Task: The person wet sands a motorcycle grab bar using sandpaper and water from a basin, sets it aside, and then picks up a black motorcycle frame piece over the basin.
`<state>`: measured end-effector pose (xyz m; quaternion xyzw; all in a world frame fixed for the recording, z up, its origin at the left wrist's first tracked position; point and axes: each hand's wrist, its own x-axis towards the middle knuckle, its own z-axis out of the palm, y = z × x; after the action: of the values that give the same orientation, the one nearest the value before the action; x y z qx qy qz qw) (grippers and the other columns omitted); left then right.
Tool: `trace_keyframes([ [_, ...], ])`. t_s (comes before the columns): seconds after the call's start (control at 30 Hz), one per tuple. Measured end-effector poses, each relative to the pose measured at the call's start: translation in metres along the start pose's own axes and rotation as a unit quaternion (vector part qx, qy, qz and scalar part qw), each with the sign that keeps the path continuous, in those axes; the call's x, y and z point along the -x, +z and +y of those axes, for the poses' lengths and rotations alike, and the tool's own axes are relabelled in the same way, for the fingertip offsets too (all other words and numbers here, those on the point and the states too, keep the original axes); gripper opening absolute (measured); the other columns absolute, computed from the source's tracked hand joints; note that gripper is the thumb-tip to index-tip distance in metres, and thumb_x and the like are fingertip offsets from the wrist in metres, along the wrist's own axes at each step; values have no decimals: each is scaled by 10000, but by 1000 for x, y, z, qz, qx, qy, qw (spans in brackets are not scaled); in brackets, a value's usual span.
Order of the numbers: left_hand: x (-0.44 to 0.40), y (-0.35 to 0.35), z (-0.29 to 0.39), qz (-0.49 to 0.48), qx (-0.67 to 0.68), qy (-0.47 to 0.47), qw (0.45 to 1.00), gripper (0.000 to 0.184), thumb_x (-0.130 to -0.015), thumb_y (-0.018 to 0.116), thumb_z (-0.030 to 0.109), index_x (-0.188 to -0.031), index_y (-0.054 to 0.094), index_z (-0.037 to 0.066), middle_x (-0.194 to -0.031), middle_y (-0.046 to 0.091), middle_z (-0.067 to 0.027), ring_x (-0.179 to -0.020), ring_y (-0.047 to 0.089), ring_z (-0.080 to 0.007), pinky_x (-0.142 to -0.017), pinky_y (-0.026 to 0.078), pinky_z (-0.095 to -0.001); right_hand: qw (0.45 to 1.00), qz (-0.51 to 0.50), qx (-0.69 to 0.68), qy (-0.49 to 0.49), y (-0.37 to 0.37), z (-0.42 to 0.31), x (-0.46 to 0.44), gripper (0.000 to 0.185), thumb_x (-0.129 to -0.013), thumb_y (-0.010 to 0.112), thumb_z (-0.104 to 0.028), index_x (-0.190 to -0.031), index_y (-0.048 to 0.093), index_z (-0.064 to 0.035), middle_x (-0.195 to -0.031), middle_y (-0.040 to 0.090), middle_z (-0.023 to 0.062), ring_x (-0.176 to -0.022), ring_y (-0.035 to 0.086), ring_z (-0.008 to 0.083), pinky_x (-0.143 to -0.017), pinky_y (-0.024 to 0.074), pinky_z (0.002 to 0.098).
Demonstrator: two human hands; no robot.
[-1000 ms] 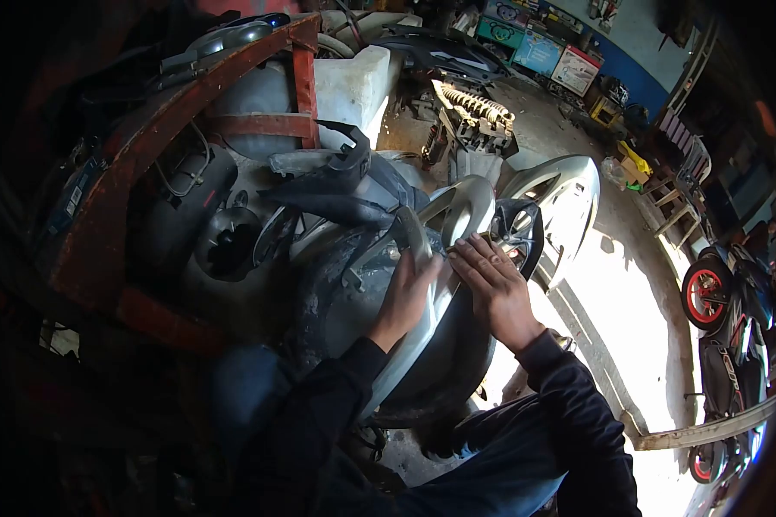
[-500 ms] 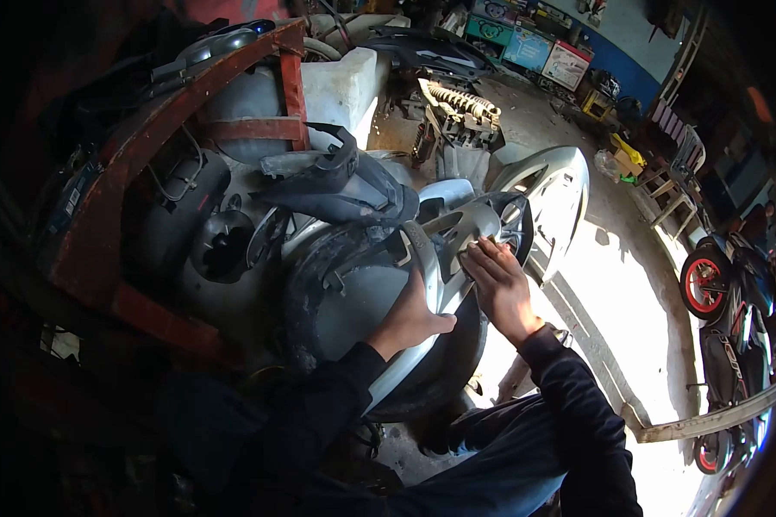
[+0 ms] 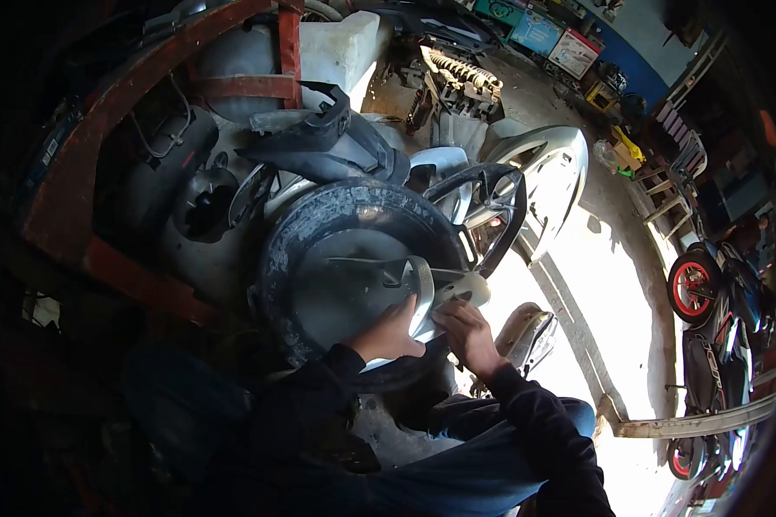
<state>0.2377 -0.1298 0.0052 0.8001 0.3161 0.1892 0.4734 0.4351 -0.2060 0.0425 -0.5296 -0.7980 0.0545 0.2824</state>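
A silver-grey curved plastic panel [image 3: 422, 293] is held over a round black basin [image 3: 302, 224] with a scuffed rim and cloudy grey liquid inside. My left hand [image 3: 394, 332] grips the panel's near edge, its fingers behind it and the thumb pointing right. Against the panel's right part, my right hand [image 3: 467, 332] has its fingers bent and pressed together; whatever may be under them is hidden. The panel's lower end is partly covered by my left hand.
Dark fairing parts [image 3: 336, 142] lie beyond the basin, with a silver fairing [image 3: 560, 164] to their right. A red metal frame [image 3: 138, 90] stands at left. Motorcycles [image 3: 694, 289] are parked at right, near a wooden chair [image 3: 668, 194].
The panel and both hands have moved down and closer to my body, uncovering more of the basin. My right hand's fingers, flatter before, are now bent. The view has shifted slightly.
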Motion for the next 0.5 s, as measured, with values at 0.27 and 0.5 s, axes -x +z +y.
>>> trace_keyframes([
  [0.27,32,8,1,-21,-34,-3,999,945,-689,772,207,-1439,296,-118,-1334,497,-349,-1243,502,-453,-1034,429,-432,997,20,-70,22,15,-31,36,376,-704,650,99,-1061,693,-10,-1068,668,126,-1007,651,325,-883,535,397],
  [0.5,43,29,6,13,-65,26,997,845,-669,779,189,-1357,386,-107,-1241,552,-339,-1146,554,-465,-971,469,-459,993,61,-59,81,36,-37,59,388,-714,605,109,-1077,690,3,-1125,652,139,-1067,629,343,-904,528,405],
])
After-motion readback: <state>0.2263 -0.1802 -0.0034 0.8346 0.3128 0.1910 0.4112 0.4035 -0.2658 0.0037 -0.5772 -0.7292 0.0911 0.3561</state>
